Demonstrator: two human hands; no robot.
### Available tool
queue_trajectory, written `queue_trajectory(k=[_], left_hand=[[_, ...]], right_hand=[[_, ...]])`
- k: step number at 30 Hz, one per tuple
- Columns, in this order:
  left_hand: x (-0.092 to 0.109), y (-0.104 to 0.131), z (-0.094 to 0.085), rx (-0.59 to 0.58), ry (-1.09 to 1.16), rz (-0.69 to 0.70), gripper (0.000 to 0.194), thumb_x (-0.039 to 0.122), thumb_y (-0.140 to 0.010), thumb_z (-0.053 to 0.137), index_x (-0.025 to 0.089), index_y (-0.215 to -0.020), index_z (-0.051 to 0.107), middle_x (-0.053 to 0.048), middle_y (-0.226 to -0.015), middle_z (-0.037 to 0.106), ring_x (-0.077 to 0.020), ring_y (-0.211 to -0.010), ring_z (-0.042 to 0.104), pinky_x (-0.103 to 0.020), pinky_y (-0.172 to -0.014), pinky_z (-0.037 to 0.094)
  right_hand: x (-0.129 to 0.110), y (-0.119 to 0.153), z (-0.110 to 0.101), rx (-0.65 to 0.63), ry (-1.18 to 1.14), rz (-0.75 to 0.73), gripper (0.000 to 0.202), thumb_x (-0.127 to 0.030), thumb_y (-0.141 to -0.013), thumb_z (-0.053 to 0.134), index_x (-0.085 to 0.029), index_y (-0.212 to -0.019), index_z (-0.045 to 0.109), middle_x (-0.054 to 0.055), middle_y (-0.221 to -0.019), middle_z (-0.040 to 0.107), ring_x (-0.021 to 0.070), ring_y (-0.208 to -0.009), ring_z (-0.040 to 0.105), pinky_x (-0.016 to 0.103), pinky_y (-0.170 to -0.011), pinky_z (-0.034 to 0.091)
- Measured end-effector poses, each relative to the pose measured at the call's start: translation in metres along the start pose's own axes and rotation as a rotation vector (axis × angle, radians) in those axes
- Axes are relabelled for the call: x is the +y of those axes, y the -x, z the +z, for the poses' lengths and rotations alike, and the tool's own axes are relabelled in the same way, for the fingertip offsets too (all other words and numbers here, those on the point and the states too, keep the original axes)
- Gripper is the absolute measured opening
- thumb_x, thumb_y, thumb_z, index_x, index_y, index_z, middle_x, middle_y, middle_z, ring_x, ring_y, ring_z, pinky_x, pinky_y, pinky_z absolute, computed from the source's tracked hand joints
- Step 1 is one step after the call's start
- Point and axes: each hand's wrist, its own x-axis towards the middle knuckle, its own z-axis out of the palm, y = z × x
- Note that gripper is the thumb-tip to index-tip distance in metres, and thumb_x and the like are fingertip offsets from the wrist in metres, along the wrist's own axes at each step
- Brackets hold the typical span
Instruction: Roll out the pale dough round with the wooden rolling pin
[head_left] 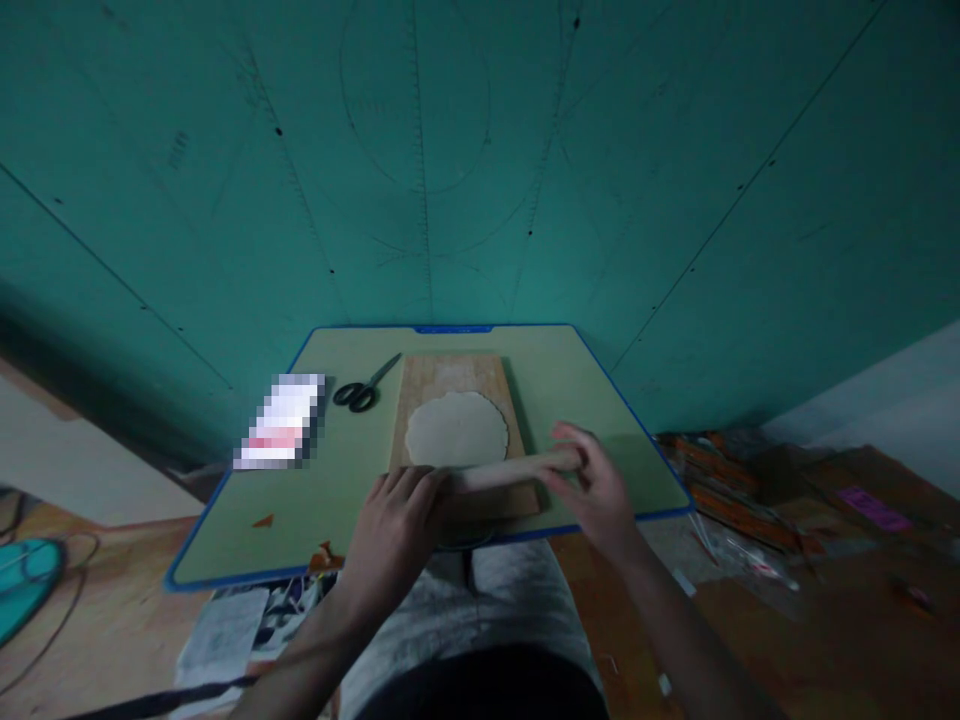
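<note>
The rolling pin [499, 474] lay crosswise over the board [454, 370], right end slightly farther off, left hand [397, 510] closed over one end, right hand's [600, 485] fingers clasped round the other, the dough [457, 430] just beyond (nearer the left hand).

Downward-facing head view over hands [495, 482]

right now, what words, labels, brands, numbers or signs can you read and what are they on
No text is readable.
Wall: faint marks, possibly lettering, too blurred to read.
Pink label, low on the right: too small and blurred.
Pixelated patch at the table's left: nothing readable.
Papers below the table: too blurred.
Dough, pin, board: no lettering seen.
</note>
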Motion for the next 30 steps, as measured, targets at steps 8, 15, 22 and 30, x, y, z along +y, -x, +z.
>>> queue_trajectory(k=[8,15,22,30], left_hand=[[0.054,-0.024,0.012,-0.07,0.332,0.08,0.023,0.033,-0.098,0.05,0.018,-0.111,0.06,-0.007,-0.091,0.069,-0.02,-0.08,0.066,-0.032,-0.069,0.055],[-0.026,0.001,0.014,0.028,-0.019,-0.243,0.036,0.037,-0.099,0.045,0.016,-0.125,0.057,-0.019,-0.134,0.058,-0.0342,-0.129,0.051,-0.054,-0.1,0.047],[-0.038,0.012,0.029,-0.022,-0.06,-0.301,0.04,0.036,-0.096,0.047,0.016,-0.13,0.053,-0.02,-0.144,0.05,-0.0328,-0.134,0.048,-0.056,-0.11,0.039],[-0.036,0.01,0.023,-0.044,-0.044,-0.286,0.042,0.037,-0.096,0.047,0.016,-0.132,0.051,-0.02,-0.144,0.049,-0.0326,-0.134,0.047,-0.056,-0.11,0.039]], right_hand=[[-0.017,-0.027,-0.004,0.173,-0.992,0.436,0.039,-0.047,-0.077,0.074,-0.023,-0.067,0.046,-0.011,-0.05,0.045,0.0075,-0.044,0.051,0.019,-0.046,0.047],[-0.002,-0.061,-0.046,0.605,-1.112,0.42,0.039,-0.029,-0.082,0.065,-0.022,-0.061,0.032,-0.015,-0.041,0.03,0.0017,-0.031,0.031,0.012,-0.036,0.032],[0.016,-0.07,-0.03,0.682,-0.99,0.407,0.038,-0.029,-0.083,0.061,-0.023,-0.063,0.03,-0.016,-0.042,0.032,0.0025,-0.031,0.03,0.014,-0.036,0.031],[0.029,-0.078,-0.022,0.648,-0.869,0.433,0.046,-0.034,-0.081,0.064,-0.023,-0.062,0.023,-0.016,-0.042,0.028,0.002,-0.03,0.03,0.015,-0.037,0.031]])
